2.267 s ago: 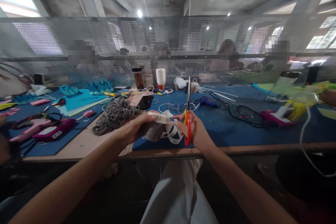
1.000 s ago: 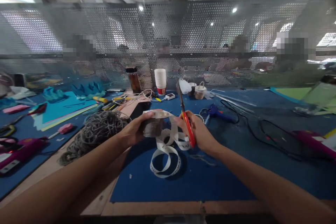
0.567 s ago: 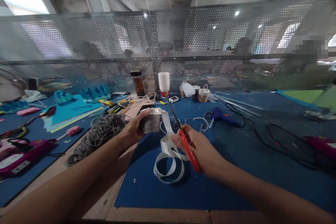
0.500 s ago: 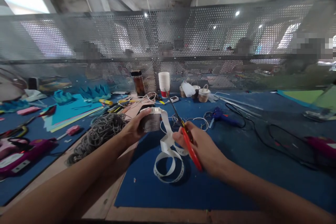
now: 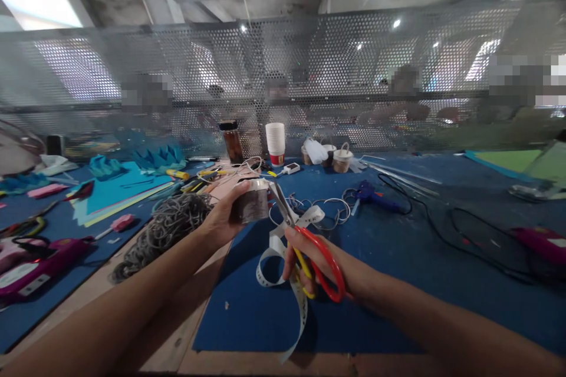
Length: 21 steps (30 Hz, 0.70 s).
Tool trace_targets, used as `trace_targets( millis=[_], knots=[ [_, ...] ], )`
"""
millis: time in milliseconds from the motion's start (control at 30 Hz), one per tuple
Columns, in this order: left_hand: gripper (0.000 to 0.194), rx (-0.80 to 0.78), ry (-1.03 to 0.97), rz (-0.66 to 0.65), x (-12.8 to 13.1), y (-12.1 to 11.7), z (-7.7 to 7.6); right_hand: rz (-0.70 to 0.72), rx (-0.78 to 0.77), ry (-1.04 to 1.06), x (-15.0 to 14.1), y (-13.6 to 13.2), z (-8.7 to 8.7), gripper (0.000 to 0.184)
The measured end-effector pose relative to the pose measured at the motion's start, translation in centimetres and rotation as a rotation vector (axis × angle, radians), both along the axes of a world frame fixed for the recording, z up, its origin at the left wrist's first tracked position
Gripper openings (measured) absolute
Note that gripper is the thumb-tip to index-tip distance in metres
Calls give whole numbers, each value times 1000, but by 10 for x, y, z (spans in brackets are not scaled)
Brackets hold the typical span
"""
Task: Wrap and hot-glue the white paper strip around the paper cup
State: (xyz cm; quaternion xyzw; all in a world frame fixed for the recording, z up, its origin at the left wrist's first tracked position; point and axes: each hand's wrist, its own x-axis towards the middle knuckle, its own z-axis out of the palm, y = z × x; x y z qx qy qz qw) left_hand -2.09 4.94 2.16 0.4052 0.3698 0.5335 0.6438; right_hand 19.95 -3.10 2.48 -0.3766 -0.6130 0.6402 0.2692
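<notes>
In front of me my left hand (image 5: pixel 225 216) is closed around a small grey-brown cup (image 5: pixel 253 205) with a white band at its rim. My right hand (image 5: pixel 319 260) grips scissors (image 5: pixel 328 265) with one red and one yellow handle. The scissor blades are parted and point up and left, their tips close to the cup's right side. Beneath the scissors a white printed ribbon (image 5: pixel 302 312) curls over the blue table surface, partly hidden by my right hand. Its upper end lies to the right of the blades.
Grey cord (image 5: pixel 170 232) is heaped left of my hands. Behind stand a jar (image 5: pixel 232 144), stacked paper cups (image 5: pixel 276 140) and small cups (image 5: pixel 342 161). A blue glue gun (image 5: pixel 375 196) with its cable lies right. A purple power strip (image 5: pixel 53 262) sits left.
The ribbon, which hung from the cup's rim, has come down and lies away from it. My right hand has turned the scissors and parted their blades beside the cup. My left hand is nearly still.
</notes>
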Motion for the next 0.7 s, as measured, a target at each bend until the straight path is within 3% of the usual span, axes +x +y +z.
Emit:
trace_targets(
  millis=[267,600,700],
  knots=[
    [31,31,-95,-21,4,-3,1,-24,-53,12,-1,4,-4,67],
    [40,61,11,-140,1,-8,-2,-118,-134,-15,-4,10,-15,65],
    [45,71,29,-172,1,-10,-1,-153,-80,-68,-3,13,-24,62]
  ],
)
